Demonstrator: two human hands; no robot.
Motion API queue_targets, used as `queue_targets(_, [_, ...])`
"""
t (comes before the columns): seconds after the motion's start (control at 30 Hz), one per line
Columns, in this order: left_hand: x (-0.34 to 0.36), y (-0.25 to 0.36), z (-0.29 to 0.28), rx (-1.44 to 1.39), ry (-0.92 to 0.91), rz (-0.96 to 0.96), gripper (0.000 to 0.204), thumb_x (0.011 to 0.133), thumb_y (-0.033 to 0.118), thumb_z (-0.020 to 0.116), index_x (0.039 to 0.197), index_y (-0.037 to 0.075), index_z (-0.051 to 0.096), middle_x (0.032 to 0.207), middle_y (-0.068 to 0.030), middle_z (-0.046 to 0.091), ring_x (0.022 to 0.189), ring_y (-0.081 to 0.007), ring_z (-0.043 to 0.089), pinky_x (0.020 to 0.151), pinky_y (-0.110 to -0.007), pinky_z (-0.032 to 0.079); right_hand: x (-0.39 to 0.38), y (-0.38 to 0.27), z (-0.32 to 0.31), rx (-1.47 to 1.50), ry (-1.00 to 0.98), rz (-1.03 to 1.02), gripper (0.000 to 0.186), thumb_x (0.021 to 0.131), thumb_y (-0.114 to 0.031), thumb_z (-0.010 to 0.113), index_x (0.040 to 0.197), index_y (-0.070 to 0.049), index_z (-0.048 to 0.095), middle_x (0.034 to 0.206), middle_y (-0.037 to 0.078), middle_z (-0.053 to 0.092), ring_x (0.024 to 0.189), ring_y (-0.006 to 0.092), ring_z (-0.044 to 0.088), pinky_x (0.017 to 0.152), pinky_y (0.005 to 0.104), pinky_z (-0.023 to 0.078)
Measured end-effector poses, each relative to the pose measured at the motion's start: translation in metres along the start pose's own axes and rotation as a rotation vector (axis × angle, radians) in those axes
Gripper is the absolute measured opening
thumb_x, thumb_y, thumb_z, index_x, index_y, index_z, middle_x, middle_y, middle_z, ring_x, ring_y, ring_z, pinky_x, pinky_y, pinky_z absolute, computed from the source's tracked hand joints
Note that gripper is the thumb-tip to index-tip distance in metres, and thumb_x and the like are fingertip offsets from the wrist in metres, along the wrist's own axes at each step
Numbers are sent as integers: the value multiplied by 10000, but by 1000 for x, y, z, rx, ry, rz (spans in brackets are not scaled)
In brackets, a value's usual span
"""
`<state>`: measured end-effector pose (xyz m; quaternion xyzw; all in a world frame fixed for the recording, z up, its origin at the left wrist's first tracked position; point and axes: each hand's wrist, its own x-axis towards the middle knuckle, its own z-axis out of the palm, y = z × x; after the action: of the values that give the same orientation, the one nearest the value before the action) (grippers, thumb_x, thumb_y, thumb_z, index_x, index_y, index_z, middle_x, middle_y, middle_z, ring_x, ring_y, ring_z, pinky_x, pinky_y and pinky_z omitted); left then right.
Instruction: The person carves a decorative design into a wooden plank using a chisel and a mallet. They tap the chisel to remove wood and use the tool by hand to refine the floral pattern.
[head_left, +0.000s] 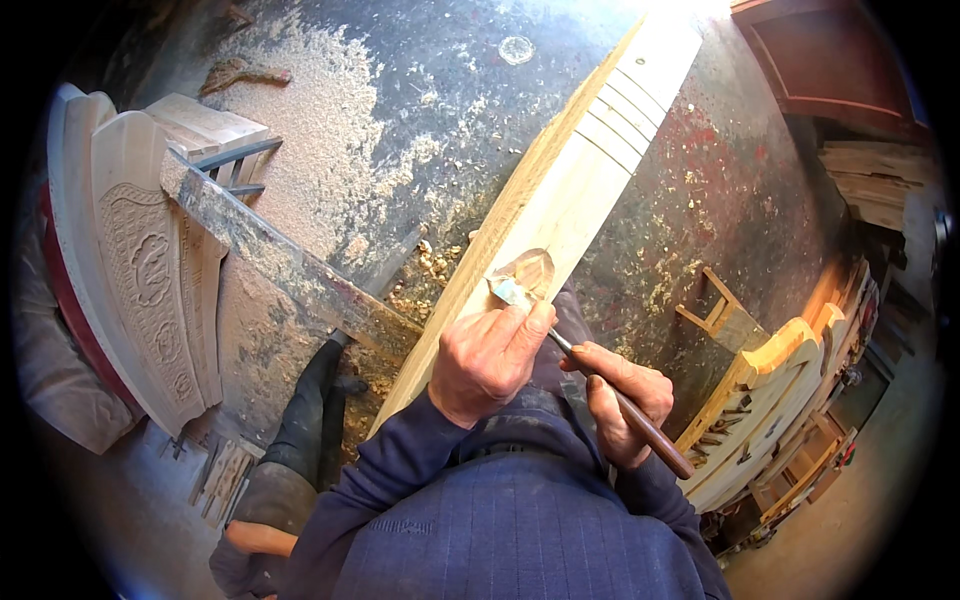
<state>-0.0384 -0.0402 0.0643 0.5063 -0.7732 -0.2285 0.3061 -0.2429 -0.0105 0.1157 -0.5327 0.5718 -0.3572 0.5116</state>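
Note:
My right hand [628, 395] is wrapped around the dark wooden handle of a carving gouge [655, 437], which slants from lower right up to the left. Closer to the working end, my left hand [487, 362] closes its fingers around the tool's metal shank. Just beyond those fingertips shows a bright bluish-white flat piece [510, 291], seemingly the blade; glare blurs its edge. It lies at a rounded hollow [537, 268] cut into a long, thick pale wooden beam [570, 205]. Several dark curved lines cross the beam farther up.
To the left stand carved pale wood panels [140, 250] and a dusty plank [290, 260]. Sawdust [310, 110] and shavings cover the dark floor. Another person's leg [305, 400] and arm [258, 538] show at lower left. On the right is a wooden bench [745, 415] with several small tools.

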Motion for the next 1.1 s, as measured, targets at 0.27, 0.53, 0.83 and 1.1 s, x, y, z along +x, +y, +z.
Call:
queue_targets(0.27, [2, 2, 0, -16, 14, -35, 328, 913, 41, 787, 1239, 20, 753, 819, -69, 634, 648, -217, 668, 569, -383, 507, 2, -6, 3, -37, 4, 10, 359, 903, 52, 586, 1201, 80, 785, 1019, 230, 834, 936, 273, 836, 877, 350, 650])
queue_targets(0.53, [2, 1, -2, -35, 6, -62, 355, 887, 22, 782, 1241, 27, 755, 845, -73, 650, 667, -224, 676, 585, -387, 521, 5, -10, 10, -79, 38, -55, 338, 852, 93, 690, 1174, 68, 790, 998, 226, 830, 865, 290, 843, 779, 338, 656])
queue_targets(0.83, [-4, 0, -4, -31, 8, 154, 349, 867, 36, 779, 1212, -15, 764, 842, -88, 671, 611, -189, 631, 544, -357, 485, -10, 4, -13, 29, 9, -67, 324, 821, 59, 708, 1133, 67, 796, 946, 221, 822, 822, 302, 836, 747, 359, 656])
queue_targets(1.1, [-4, 4, -9, -8, -58, 147, 381, 866, 64, 770, 1242, 4, 766, 756, -32, 587, 592, -165, 595, 527, -334, 454, -17, 5, -13, -12, 63, -66, 316, 846, -31, 857, 1141, 45, 777, 972, 211, 822, 849, 319, 838, 780, 381, 660])
